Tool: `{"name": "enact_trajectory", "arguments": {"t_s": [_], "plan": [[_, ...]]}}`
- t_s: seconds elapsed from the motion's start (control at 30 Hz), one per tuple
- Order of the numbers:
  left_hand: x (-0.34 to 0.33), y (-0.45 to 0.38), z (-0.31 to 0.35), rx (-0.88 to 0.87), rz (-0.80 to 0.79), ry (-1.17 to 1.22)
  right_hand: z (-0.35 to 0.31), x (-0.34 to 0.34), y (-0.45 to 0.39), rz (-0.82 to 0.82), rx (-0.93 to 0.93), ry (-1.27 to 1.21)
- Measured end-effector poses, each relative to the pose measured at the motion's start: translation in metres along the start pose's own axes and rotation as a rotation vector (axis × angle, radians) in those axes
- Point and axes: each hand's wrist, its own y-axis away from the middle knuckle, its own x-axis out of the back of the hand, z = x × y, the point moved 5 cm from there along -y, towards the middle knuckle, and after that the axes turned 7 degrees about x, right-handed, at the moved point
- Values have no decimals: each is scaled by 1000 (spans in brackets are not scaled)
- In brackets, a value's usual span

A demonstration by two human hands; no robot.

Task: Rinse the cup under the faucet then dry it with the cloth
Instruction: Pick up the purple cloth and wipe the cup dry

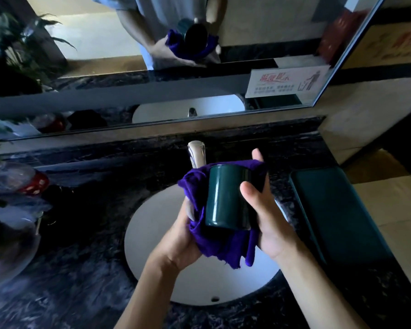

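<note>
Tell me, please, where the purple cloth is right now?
In the head view the purple cloth is held above the white sink, bunched in the left hand and wrapped around the dark green cup, just in front of the faucet.

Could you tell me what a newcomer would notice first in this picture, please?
Centre frame, both hands hold a dark green cup wrapped in a purple cloth over the white sink, just in front of the chrome faucet. Above, the mirror repeats the scene.
</note>
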Motion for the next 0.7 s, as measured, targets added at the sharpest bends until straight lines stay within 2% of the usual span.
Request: {"name": "enact_trajectory", "arguments": {"t_s": [0.1, 0.23, 0.37, 0.43, 0.53, 0.6, 0.7], "plan": [[3, 2, 3, -53, -35, -55, -13, 6, -1, -76, 119, 238], [2, 7, 9, -125, -113, -84, -32, 12, -2, -165, 194, 683], [-6, 9, 17, -158, -120, -112, -43, 12, -6, -211, 227, 788], [-15, 13, 18, -235, -135, -270, -45, 9, -8, -133, 246, 848], [-31, 17, 9, -317, -129, -477, -41, 9, -9, 187, 358, 995], [-33, 17, 2, -347, -72, -437, -37, 8, -6, 314, 399, 1033], [-32, 15, -7, -203, -35, -165, -36, 1, 1, 347, 519, 1050]]}}
